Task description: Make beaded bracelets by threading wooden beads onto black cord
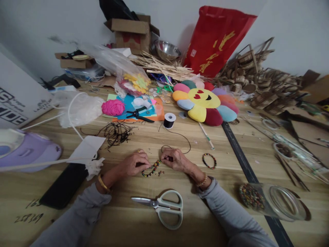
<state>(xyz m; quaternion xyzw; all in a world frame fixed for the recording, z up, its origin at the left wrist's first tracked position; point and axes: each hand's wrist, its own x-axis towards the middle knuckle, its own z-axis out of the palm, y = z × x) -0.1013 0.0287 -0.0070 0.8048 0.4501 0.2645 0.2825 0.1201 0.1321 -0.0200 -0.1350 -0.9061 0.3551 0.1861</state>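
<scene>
A curved strand of small multicoloured beads (154,168) lies on the table between my two hands. My left hand (135,163) pinches the strand's left end, fingertips pressed together. At the other end, the closed fingers of my right hand (175,160) grip the strand; the exact grip is partly hidden. Several loose beads (161,173) sit just below it. A black cord (190,142) loops from a white-rimmed spool (169,120) towards my right hand. Nearer to me lie scissors (164,207) with pale handles. A finished-looking bead bracelet (209,161) rests right of my right hand.
On the right, a clear plastic jar (273,200) lies on its side with beads inside. A black phone-like slab (64,185) and a purple-white device (33,149) are on the left. Farther back are tangled black cord pieces (117,134), black pliers (140,115) and a flower cushion (205,103).
</scene>
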